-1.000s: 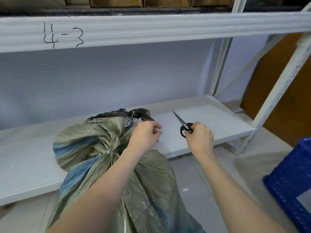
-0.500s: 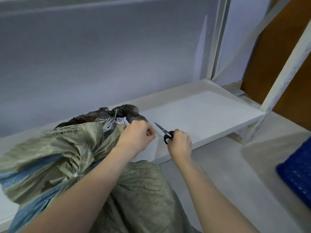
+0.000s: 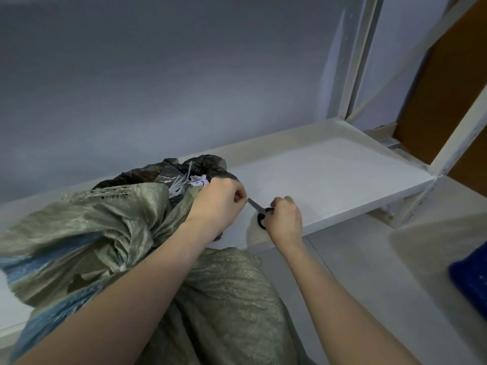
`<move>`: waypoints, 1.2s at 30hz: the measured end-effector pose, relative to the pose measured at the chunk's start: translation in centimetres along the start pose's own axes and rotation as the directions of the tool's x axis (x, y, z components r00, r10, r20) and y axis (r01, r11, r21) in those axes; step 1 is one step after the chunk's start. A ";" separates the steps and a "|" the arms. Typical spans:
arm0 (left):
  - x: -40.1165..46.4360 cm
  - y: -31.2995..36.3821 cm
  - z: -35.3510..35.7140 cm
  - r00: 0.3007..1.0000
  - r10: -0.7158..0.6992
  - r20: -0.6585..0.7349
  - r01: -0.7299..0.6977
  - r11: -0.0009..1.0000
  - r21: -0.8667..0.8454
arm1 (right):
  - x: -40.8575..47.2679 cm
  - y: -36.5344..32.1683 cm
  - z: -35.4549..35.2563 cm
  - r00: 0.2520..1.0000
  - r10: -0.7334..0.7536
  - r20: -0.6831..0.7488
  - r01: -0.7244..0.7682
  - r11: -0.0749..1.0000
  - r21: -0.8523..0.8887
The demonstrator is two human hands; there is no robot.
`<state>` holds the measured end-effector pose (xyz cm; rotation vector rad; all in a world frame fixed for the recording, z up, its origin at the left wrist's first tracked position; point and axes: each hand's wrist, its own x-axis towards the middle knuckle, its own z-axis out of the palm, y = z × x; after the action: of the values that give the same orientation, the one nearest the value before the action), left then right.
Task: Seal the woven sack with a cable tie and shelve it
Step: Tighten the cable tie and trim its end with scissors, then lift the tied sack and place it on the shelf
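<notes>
Scissors (image 3: 259, 209) in curled R hand (image 3: 286, 219)

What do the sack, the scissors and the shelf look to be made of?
Sack: woven plastic strips, probably; a fine crosshatch weave shows, dull green with blue bands, slightly shiny. Scissors: bright metal blades with black handles that look plastic, held in the right hand. Shelf: a smooth matt white board; whether painted metal or coated wood cannot be told.

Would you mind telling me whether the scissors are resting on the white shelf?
Apart. The head view shows the right hand gripping the scissors by their black handles, blades raised toward the left hand, above the shelf.
</notes>
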<state>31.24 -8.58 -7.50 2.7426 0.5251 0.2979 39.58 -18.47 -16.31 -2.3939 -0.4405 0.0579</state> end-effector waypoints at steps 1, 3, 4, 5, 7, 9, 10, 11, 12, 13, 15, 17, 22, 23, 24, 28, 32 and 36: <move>0.0 0.1 -0.6 0.999 0.004 -0.038 -0.005 1.000 -0.022 | 0.2 -0.7 -0.7 0.999 -0.008 -0.047 0.010 0.999 0.038; 0.2 0.3 -2.5 0.990 0.010 -0.142 -0.023 0.996 -0.090 | 0.7 -2.6 -2.2 0.991 -0.027 -0.129 0.044 0.990 0.135; 0.4 0.1 -3.7 0.980 0.014 -0.201 -0.039 0.992 -0.120 | 0.9 -3.6 -2.8 0.987 -0.037 -0.155 0.065 0.982 0.180; 0.6 -0.1 -5.0 0.967 0.020 -0.255 -0.057 0.989 -0.138 | 1.1 -4.6 -3.4 0.983 -0.051 -0.174 0.088 0.972 0.217; 1.0 -1.1 -7.7 0.942 0.022 -0.334 -0.068 0.990 -0.125 | 1.2 -6.4 -4.2 0.977 -0.079 -0.197 0.133 0.951 0.279; 1.4 -2.9 -10.2 0.934 -0.009 -0.357 -0.012 0.998 -0.057 | 1.0 -7.9 -4.4 0.974 -0.111 -0.198 0.173 0.928 0.330; 1.6 -4.0 -11.2 0.940 -0.038 -0.340 0.032 0.999 -0.023 | 0.9 -8.6 -4.3 0.973 -0.128 -0.193 0.189 0.920 0.343; 1.8 -5.1 -11.8 0.950 -0.075 -0.303 0.079 0.997 0.000 | 0.7 -9.2 -4.2 0.972 -0.144 -0.185 0.202 0.916 0.348; 1.9 -6.2 -12.3 0.960 -0.113 -0.256 0.121 0.992 0.019 | 0.5 -9.7 -4.0 0.971 -0.162 -0.174 0.215 0.912 0.349; 2.0 -7.2 -12.4 0.968 -0.142 -0.209 0.154 0.987 0.041 | 0.3 -10.1 -3.8 0.970 -0.182 -0.159 0.228 0.909 0.350; 1.9 -8.7 -12.2 0.970 -0.190 -0.150 0.204 0.975 0.084 | -0.1 -10.8 -3.4 0.965 -0.235 -0.116 0.261 0.899 0.352; 1.8 -9.7 -11.8 0.964 -0.225 -0.140 0.239 0.966 0.097 | -0.6 -11.3 -3.1 0.956 -0.286 -0.070 0.292 0.888 0.356; 1.5 -10.7 -11.1 0.942 -0.268 -0.204 0.290 0.953 0.085 | -1.5 -12.1 -2.5 0.932 -0.363 -0.006 0.341 0.871 0.352; 1.4 -10.9 -11.1 0.940 -0.267 -0.211 0.290 0.953 0.086 | -1.5 -12.1 -2.6 0.929 -0.370 0.005 0.345 0.870 0.353; 1.3 -10.9 -11.2 0.938 -0.268 -0.219 0.292 0.953 0.085 | -1.6 -12.2 -2.7 0.926 -0.378 0.012 0.350 0.869 0.350; -0.2 -10.3 -12.0 0.931 -0.276 -0.239 0.288 0.957 0.017 | -1.9 -12.9 -3.6 0.918 -0.396 -0.005 0.372 0.857 0.356; -2.9 -8.9 -13.3 0.941 -0.250 -0.229 0.249 0.968 -0.032 | -3.1 -14.6 -5.6 0.901 -0.434 -0.007 0.409 0.843 0.350; -6.8 -7.7 -15.3 0.958 -0.189 -0.217 0.186 0.982 -0.032 | -5.5 -16.7 -8.2 0.867 -0.498 0.007 0.468 0.820 0.331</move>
<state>18.57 -0.22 2.92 2.6376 0.8327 0.5567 30.72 -13.72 0.33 -1.9036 -0.9970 0.0096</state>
